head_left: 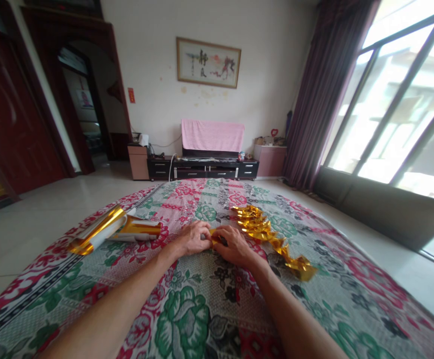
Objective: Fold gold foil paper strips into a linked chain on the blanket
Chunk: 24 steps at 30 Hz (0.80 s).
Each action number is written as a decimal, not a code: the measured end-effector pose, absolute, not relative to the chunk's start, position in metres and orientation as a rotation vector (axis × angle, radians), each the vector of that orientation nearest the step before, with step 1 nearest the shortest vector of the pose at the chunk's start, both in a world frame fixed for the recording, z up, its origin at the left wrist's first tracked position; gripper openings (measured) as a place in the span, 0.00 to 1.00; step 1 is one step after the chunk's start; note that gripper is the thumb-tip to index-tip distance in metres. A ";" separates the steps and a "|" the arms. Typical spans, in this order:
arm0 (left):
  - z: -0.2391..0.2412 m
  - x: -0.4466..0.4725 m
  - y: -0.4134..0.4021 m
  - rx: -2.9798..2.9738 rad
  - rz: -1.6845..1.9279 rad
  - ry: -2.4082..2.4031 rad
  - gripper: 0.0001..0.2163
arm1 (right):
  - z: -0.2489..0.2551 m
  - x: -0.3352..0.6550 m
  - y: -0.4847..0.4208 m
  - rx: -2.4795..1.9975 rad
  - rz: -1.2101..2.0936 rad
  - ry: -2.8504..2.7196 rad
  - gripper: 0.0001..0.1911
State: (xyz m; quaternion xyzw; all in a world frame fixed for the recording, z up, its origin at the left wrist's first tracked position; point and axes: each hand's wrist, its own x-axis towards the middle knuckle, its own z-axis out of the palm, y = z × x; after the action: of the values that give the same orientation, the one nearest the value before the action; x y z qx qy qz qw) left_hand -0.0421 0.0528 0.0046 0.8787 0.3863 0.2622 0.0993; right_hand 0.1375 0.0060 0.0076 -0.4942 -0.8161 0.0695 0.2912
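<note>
Near the middle of the patterned cloth (181,319), my left hand (194,238) and my right hand (234,244) meet, fingers bent and pinching a small piece of gold foil paper (212,232). Most of that piece is hidden by the fingers. Just right of my right hand runs a curved row of folded gold foil pieces (254,224), overlapping one another. To the left of my left hand lie loosely curled gold foil sheets (138,229) with pale backs, one of them rolled up (97,232).
Beyond the cloth's far edge, a low black cabinet (205,171) stands against the wall, with a pink cloth (213,135) draped over something on it. A purple curtain (310,99) and large windows (396,109) are on the right. Dark red doors (15,109) stand at left.
</note>
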 end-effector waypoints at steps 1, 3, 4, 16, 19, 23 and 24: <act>0.005 -0.042 0.052 2.597 0.778 1.145 0.03 | 0.007 0.137 0.006 -1.318 0.181 -2.176 0.10; 0.006 -0.042 0.052 2.594 0.778 1.150 0.03 | 0.008 0.137 0.006 -1.323 0.176 -2.178 0.11; 0.006 -0.042 0.051 2.594 0.774 1.151 0.03 | 0.008 0.137 0.006 -1.329 0.174 -2.177 0.11; 0.005 -0.041 0.055 2.487 0.790 1.194 0.03 | 0.010 0.134 0.006 -1.385 0.159 -2.184 0.12; 0.003 -0.042 0.058 2.459 0.801 1.176 0.03 | 0.009 0.135 0.007 -1.369 0.163 -2.189 0.13; 0.002 -0.045 0.061 2.470 0.814 1.108 0.03 | 0.009 0.135 0.007 -1.365 0.163 -2.193 0.13; 0.002 -0.045 0.061 2.480 0.814 1.088 0.03 | 0.009 0.134 0.007 -1.369 0.163 -2.194 0.12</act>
State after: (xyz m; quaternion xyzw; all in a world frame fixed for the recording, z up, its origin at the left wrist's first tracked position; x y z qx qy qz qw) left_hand -0.0455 0.0612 0.0025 0.8662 0.3800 0.2845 0.1563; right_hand 0.1344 0.0068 0.0094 -0.5083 -0.8149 0.0605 0.2717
